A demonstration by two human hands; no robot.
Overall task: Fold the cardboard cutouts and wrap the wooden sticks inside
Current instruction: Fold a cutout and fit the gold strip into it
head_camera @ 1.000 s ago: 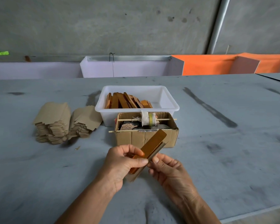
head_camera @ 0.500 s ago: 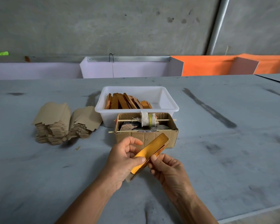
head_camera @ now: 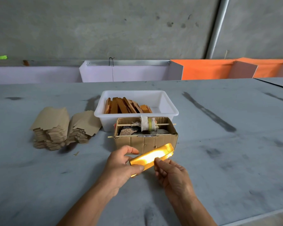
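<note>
Head view, lower centre: left hand point(head_camera: 121, 165) pinches glossy gold wrapped stick point(head_camera: 151, 156) at near end; right hand point(head_camera: 171, 172) pinches its lower edge; held above grey surface point(head_camera: 235, 160), before cardboard box point(head_camera: 145, 141); cardboard cutouts point(head_camera: 59, 128) stacked left.

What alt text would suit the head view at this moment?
Both hands, the left hand and the right hand, hold a shiny gold folded cardboard wrap above a grey table. Behind it sit a small brown cardboard box, a white plastic tub of orange-brown wrapped pieces, and two stacks of tan cardboard cutouts.
</note>
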